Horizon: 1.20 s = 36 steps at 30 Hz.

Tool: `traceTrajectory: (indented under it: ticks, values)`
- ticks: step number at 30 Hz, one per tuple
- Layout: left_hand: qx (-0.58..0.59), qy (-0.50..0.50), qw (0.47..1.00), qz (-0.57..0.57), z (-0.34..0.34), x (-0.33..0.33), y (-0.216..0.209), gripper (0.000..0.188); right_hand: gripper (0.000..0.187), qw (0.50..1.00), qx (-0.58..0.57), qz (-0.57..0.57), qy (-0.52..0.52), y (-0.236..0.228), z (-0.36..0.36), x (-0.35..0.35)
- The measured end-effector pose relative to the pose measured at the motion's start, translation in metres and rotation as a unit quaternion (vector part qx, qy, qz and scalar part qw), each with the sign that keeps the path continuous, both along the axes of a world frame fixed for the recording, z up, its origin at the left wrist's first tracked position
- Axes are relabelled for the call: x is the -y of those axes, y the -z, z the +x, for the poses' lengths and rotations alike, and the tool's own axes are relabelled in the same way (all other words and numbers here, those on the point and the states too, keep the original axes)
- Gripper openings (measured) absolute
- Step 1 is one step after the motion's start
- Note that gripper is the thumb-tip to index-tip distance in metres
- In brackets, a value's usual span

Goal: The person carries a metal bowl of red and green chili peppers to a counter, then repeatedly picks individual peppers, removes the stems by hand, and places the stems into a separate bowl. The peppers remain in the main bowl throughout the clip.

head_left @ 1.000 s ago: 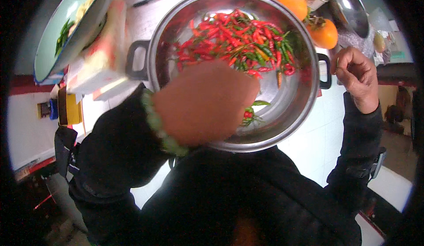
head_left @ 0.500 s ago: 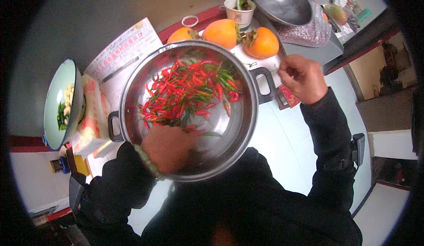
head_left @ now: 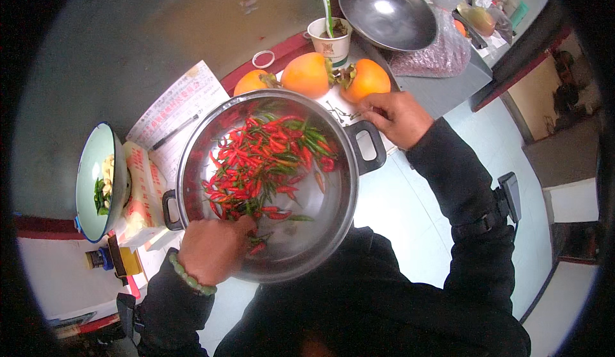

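A wide steel pot [head_left: 346, 222] with black side handles stands before me, with many red and green chili peppers [head_left: 272, 145] heaped in it. Over its near-left rim reaches my left hand [head_left: 214, 251], closed in a pinch, a red chili showing just below its fingertips. My right hand [head_left: 398, 118] is beyond the pot's right handle, beside the rightmost persimmon [head_left: 366, 81]. Its thumb and forefinger are pressed together; anything between them is too small to make out. Small dark stems [head_left: 343, 111] lie on the white surface near these fingers.
More persimmons [head_left: 306, 76] line the pot's far side, behind them a paper cup [head_left: 331, 44] with a green-handled spoon. A black wok [head_left: 391, 14] stands at the back right. Left are a printed sheet [head_left: 173, 110], a pen [head_left: 175, 132], a tissue pack [head_left: 142, 184] and a tilted enamel bowl [head_left: 90, 184].
My right hand has moved leftward, from outside the handle to beside the persimmon and the stems. My left hand has shifted back toward the pot's near-left rim. The whole view has shifted a little.
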State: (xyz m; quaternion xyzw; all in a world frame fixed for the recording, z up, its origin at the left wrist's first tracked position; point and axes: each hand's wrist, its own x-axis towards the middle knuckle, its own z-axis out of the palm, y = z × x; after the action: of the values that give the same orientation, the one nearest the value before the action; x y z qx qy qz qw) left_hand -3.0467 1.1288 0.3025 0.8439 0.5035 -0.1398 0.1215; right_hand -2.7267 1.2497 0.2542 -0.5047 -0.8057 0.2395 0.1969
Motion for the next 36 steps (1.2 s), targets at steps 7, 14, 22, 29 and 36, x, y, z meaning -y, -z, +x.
traceTrajectory:
  ticks: [7, 14, 22, 29, 36]
  values:
    - [0.076, -0.056, 0.995, 0.018, -0.002, 0.004, -0.010, 0.012, 0.020, 0.986, -0.108, -0.069, -0.110, -0.029, 0.007, -0.010]
    - [0.109, -0.071, 0.991, 0.034, -0.014, -0.003, -0.002, 0.011, 0.016, 0.950, 0.191, 0.132, -0.208, -0.027, -0.041, -0.040]
    - [0.057, -0.056, 0.993, 0.087, -0.008, -0.032, 0.011, 0.024, 0.022, 0.976, 0.115, 0.111, -0.146, -0.043, -0.061, -0.028]
    - [0.078, 0.014, 0.993, 0.082, 0.008, -0.053, 0.032, 0.019, 0.024, 0.942, 0.047, 0.079, -0.322, -0.052, -0.099, 0.017]
    - [0.046, 0.020, 0.997, 0.052, -0.008, -0.033, 0.033, 0.018, 0.033, 0.922, 0.254, 0.139, -0.258, -0.018, -0.122, 0.025]
